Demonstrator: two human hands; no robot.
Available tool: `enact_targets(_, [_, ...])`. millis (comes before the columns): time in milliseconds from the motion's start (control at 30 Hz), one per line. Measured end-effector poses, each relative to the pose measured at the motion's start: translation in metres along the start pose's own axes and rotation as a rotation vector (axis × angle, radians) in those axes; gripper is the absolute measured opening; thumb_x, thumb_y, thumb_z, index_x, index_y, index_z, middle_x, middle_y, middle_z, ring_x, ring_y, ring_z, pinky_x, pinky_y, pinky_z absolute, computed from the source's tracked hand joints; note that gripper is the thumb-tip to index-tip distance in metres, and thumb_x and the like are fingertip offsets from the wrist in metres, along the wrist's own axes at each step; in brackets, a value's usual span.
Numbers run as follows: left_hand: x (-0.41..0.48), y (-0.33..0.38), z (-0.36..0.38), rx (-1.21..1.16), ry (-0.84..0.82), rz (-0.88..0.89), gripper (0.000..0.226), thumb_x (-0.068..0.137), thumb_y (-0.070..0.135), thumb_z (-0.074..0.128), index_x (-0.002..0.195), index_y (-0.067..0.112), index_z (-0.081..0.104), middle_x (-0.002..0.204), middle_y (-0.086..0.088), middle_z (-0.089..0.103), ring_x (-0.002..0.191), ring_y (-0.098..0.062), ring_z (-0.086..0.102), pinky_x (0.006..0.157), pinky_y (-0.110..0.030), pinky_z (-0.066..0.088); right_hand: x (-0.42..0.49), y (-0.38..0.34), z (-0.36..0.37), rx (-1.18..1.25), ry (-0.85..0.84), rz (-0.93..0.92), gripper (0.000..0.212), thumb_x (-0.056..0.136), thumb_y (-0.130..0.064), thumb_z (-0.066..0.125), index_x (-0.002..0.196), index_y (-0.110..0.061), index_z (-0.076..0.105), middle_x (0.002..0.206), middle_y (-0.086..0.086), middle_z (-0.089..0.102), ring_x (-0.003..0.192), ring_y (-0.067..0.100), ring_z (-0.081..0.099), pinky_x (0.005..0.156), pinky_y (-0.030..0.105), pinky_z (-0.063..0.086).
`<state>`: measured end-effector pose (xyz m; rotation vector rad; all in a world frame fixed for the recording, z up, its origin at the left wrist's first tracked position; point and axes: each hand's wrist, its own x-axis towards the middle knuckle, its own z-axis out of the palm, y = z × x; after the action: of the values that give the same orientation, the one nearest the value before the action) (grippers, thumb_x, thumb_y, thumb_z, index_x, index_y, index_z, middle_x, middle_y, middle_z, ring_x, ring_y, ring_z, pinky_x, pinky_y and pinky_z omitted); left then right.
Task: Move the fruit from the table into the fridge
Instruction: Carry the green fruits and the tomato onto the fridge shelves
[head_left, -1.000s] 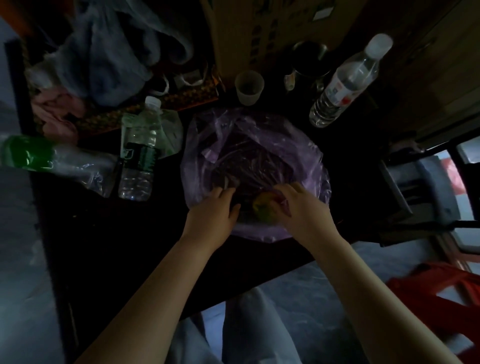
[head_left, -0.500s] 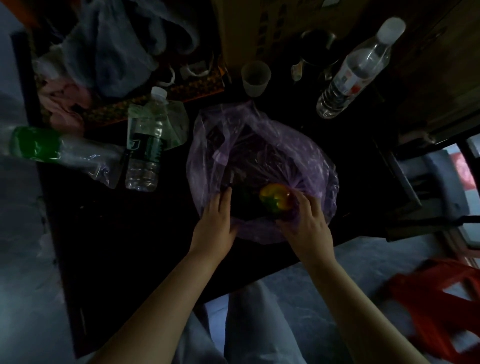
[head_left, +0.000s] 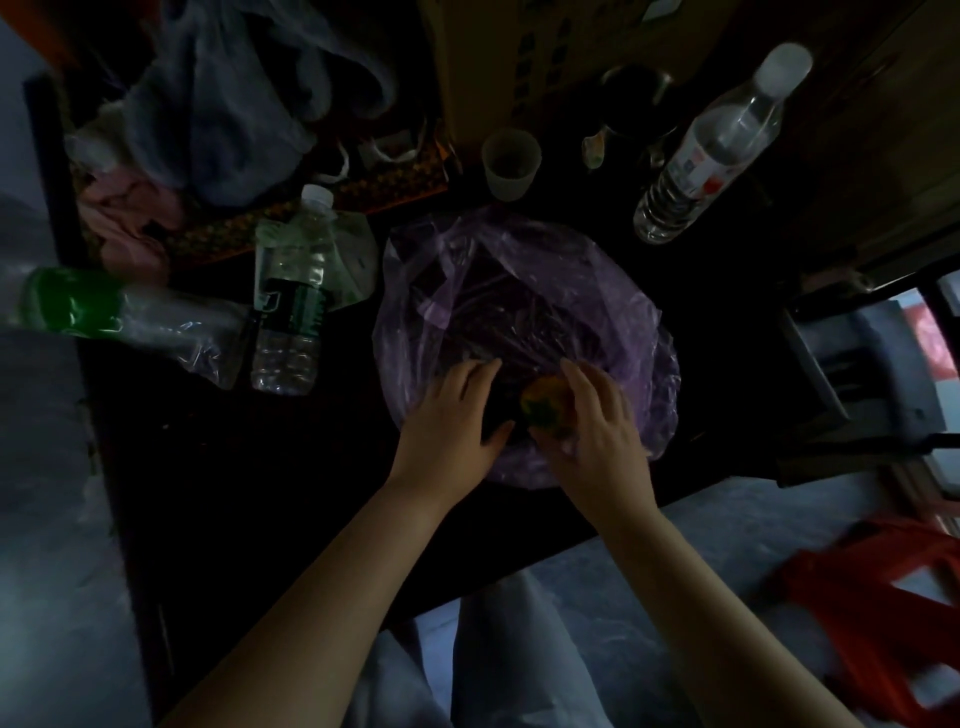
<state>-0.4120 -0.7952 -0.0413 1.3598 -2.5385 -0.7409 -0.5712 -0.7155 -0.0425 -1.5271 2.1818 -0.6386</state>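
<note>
A purple plastic bag (head_left: 524, 291) lies open on the dark table (head_left: 249, 467). At its near edge sits a round yellow-orange fruit with a green top (head_left: 545, 408). My right hand (head_left: 597, 431) curls around the fruit's right side, fingers over it. My left hand (head_left: 452, 421) rests on the bag just left of the fruit, its thumb near a dark item I cannot make out. The scene is dim and the bag's inside is hard to read. No fridge is in view.
Water bottles stand to the left (head_left: 291, 296) and at the back right (head_left: 711, 150). A green-capped bottle (head_left: 114, 312) lies at the left. A plastic cup (head_left: 509, 163), a cardboard box (head_left: 519, 57) and cloth bags (head_left: 228, 104) crowd the back. A red stool (head_left: 878, 608) stands at the lower right.
The fruit came out from under my right hand half a second ago and now sits partly covered again. Both hands shifted slightly within the bag's near edge.
</note>
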Motion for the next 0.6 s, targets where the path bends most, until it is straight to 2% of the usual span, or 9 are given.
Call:
enact_targets(167, [0.009,-0.009,0.013,0.027,-0.159,-0.079,0.068,0.083,0.034,0.066,0.141,0.012,0.038,0.14,-0.008,0.04,0.125,-0.03,0.043,0.1,-0.041,0.039,0.012,0.003,0.014,-0.072,-0.089,-0.008,0.077,0.074,-0.028,0.076,0.141,-0.016,0.038,0.144,0.01,0.036,0.13,0.028,0.032,0.102,0.04,0.037])
enact_targets(300, [0.009,-0.008,0.014,-0.019,-0.182,-0.106,0.064,0.084,0.035,0.065,0.139,0.013,0.041,0.139,-0.006,0.041,0.124,-0.028,0.043,0.098,-0.036,0.036,0.011,0.005,0.018,-0.089,-0.122,0.027,0.082,0.073,-0.027,0.076,0.143,-0.02,0.034,0.144,0.006,0.034,0.128,0.028,0.035,0.097,0.041,0.042])
enact_targets(467, [0.008,-0.006,0.01,-0.039,-0.234,-0.095,0.069,0.083,0.033,0.067,0.141,0.012,0.037,0.141,-0.006,0.037,0.125,-0.028,0.043,0.099,-0.036,0.035,0.009,0.002,0.016,-0.091,-0.116,0.067,0.081,0.076,-0.024,0.072,0.145,-0.024,0.029,0.145,0.003,0.032,0.128,0.028,0.035,0.093,0.044,0.045])
enact_targets(600, [0.006,0.0,-0.008,-0.051,-0.184,-0.063,0.068,0.082,0.031,0.069,0.14,0.011,0.039,0.14,-0.007,0.039,0.125,-0.028,0.044,0.098,-0.036,0.037,0.008,-0.012,0.003,-0.055,-0.04,0.076,0.08,0.077,-0.023,0.072,0.145,-0.021,0.029,0.144,0.003,0.035,0.128,0.025,0.035,0.094,0.037,0.042])
